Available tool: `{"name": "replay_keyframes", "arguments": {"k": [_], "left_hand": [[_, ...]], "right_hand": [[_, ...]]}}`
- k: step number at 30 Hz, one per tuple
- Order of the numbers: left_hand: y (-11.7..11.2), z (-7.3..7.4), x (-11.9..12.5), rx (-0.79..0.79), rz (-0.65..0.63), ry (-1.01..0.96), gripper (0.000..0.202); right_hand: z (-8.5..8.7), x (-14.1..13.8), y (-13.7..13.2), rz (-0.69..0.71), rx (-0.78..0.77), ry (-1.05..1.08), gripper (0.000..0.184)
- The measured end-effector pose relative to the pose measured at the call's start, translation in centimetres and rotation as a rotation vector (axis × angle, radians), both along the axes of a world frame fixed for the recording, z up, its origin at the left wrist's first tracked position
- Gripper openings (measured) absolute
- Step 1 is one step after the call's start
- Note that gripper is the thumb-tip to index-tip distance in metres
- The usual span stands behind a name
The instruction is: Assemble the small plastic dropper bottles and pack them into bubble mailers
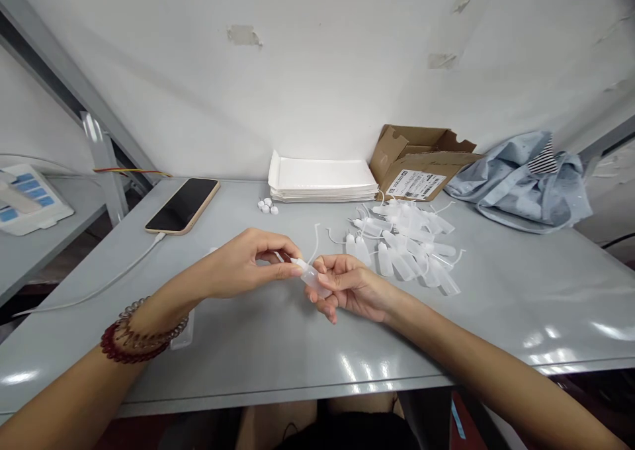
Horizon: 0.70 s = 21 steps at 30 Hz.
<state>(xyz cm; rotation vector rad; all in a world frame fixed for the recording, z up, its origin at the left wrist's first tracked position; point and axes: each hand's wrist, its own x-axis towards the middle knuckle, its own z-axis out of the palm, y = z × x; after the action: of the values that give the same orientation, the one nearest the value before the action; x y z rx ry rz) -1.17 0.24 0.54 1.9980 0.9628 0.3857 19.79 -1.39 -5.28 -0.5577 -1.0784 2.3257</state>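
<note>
My right hand (347,288) is closed around a small translucent plastic bottle (311,276) held just above the grey table (278,344). My left hand (248,261) pinches the bottle's top end, where a thin white strap curls upward. Both hands meet over the middle of the table. A pile of several similar small bottles with straps (409,245) lies just right of my hands. A few small white caps (266,205) sit farther back.
A phone (182,205) on a white charging cable lies at the back left. A stack of white trays (322,180) stands against the wall, beside an open cardboard box (417,165). A crumpled blue cloth (520,185) lies at the back right.
</note>
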Motion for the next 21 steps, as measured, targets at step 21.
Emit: {"name": "replay_keyframes", "arguments": {"k": [21], "left_hand": [[0.0,-0.4,-0.1,-0.079,-0.008,0.171,0.044]], "right_hand": [[-0.3,-0.8,-1.3,-0.095,0.277,-0.143,0.032]]}}
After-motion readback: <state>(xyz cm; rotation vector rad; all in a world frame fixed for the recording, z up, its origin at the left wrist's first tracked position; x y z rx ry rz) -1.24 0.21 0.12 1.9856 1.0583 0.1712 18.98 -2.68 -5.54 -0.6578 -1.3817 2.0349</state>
